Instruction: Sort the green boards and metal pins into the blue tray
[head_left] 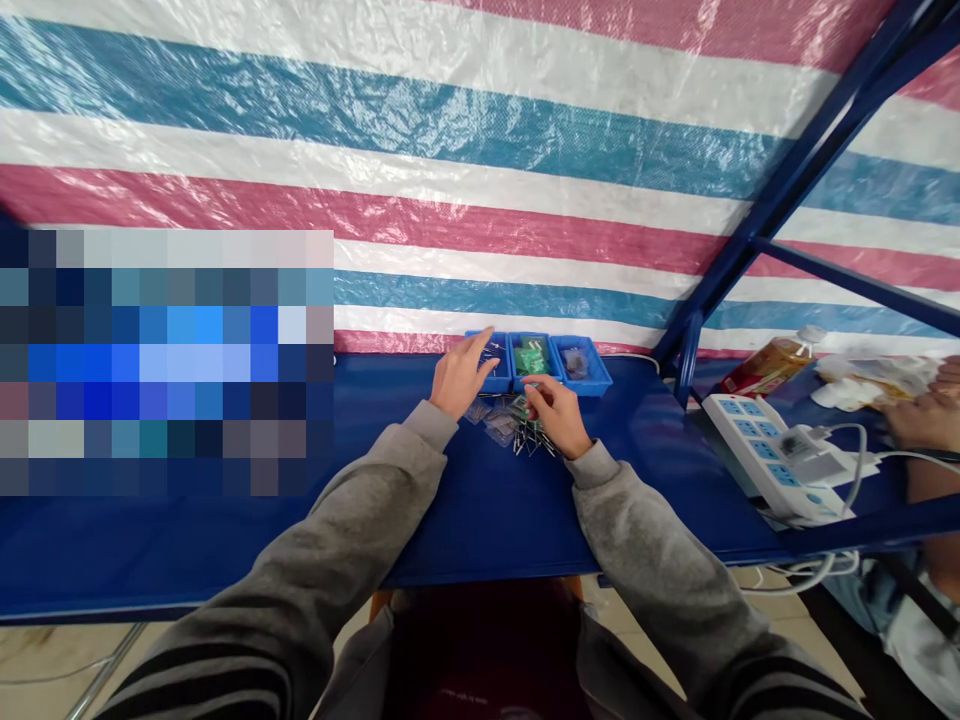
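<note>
My left hand (456, 376) is open, its fingers stretched out over the near side of the left blue bin (501, 380), which holds thin metal pieces. My right hand (561, 415) is closed in a pinch in front of the middle blue bin (517, 372); what its fingertips hold, if anything, is too small to make out. Green pieces (532, 356) fill that middle bin. Greyish, see-through pieces (575, 363) lie in the right blue bin (600, 376). Between my hands, small clear packets (499, 426) and a pile of thin metal pieces (531, 438) rest on the table.
The blue table (495, 520) runs up to a striped plastic sheet (525, 220). A white power strip (776, 455) with plugs and cables stands at the right, beyond a blue metal frame (690, 330). Behind it are a bottle (772, 362) and another person's hand (926, 415). The left side is pixelated.
</note>
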